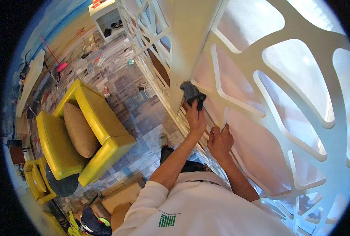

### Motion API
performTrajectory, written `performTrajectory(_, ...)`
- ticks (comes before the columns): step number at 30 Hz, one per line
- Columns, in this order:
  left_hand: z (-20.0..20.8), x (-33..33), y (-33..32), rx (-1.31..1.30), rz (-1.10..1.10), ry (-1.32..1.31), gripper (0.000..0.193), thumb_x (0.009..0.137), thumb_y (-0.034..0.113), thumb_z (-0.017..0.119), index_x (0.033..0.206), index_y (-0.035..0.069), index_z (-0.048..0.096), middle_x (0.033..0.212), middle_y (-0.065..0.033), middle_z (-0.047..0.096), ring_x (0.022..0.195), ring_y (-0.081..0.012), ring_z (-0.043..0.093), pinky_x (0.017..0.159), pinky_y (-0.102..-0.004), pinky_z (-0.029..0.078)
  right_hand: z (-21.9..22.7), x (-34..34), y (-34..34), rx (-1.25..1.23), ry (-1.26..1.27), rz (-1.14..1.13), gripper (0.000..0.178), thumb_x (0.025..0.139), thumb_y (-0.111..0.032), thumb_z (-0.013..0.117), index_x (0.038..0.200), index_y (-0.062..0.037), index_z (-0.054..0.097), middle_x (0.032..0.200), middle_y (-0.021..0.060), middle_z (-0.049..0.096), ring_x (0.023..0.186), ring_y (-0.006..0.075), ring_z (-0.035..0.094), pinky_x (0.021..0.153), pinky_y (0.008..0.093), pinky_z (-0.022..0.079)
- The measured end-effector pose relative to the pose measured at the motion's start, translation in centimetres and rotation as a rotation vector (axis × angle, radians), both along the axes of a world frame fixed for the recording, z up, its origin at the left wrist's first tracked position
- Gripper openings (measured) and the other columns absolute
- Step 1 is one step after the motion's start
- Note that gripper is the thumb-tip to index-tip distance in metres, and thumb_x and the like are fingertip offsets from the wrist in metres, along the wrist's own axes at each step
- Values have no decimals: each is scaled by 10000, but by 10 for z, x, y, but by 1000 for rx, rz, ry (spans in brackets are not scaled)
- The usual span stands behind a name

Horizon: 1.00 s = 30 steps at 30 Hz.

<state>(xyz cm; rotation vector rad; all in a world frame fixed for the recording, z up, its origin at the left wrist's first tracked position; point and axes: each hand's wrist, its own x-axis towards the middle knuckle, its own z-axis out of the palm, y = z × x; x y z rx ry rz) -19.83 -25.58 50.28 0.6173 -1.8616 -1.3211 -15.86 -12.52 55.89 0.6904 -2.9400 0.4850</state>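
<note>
Dark cloth (192, 93), left hand (195, 119), probably gripped, white lattice screen (261, 59)

The left hand (195, 118) hides part of the dark cloth (192, 93); items on the distant white shelf (106, 17) are too small to tell.

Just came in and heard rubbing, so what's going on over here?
A person is pressing a dark grey cloth with the left hand against a white openwork lattice partition. The right hand rests on a white bar of the same partition, just below. A yellow leather armchair with a tan cushion stands on the floor behind.
</note>
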Motion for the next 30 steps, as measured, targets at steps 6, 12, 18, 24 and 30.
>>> performTrajectory(6, 21, 30, 6, -204, -232, -122, 157, 908, 70, 615, 1039, -15, 619, 951, -288, 649, 924, -484, 629, 793, -565, 501, -1, 0, 3, -21, -41, 4, 215, 839, -140, 688, 1043, -71, 691, 1254, 323, 569, 981, 452, 654, 713, 569, 538)
performTrajectory(12, 37, 6, -54, -753, -327, -230, 296, 793, 35, 633, 1079, 20, 710, 1195, -269, 663, 1171, -474, 586, 1128, -556, 367, -1, 4, 8, -248, 56, 34, 186, 858, -87, 675, 1042, -65, 685, 1287, 280, 589, 1082, 435, 635, 838, 538, 541)
performTrajectory(18, 46, 23, -20, -738, -374, -115, 286, 725, 38, 639, 994, -19, 717, 1214, -269, 660, 1217, -418, 578, 1113, -585, 377, 7, 12, 27, -607, 128, -10, 195, 878, -37, 647, 1071, -52, 665, 1303, 206, 654, 1186, 362, 627, 978, 455, 508)
performTrajectory(24, 56, 58, 33, -269, -444, -164, 392, 810, 5, 608, 1197, -59, 607, 1160, -318, 627, 1070, -477, 603, 1111, -574, 381, 6, 14, 40, -861, 37, -53, 254, 850, 27, 651, 1096, -38, 645, 1291, 210, 648, 1188, 379, 627, 996, 458, 505)
performTrajectory(30, 83, 51, 34, 855, -384, -36, 562, 906, -51, 507, 1467, -73, 475, 1332, -158, 625, 1113, -250, 622, 987, -358, 496, 6, 16, 38, -625, 77, 45, 275, 835, 65, 629, 1093, -29, 622, 1249, 212, 634, 1161, 403, 630, 947, 462, 532)
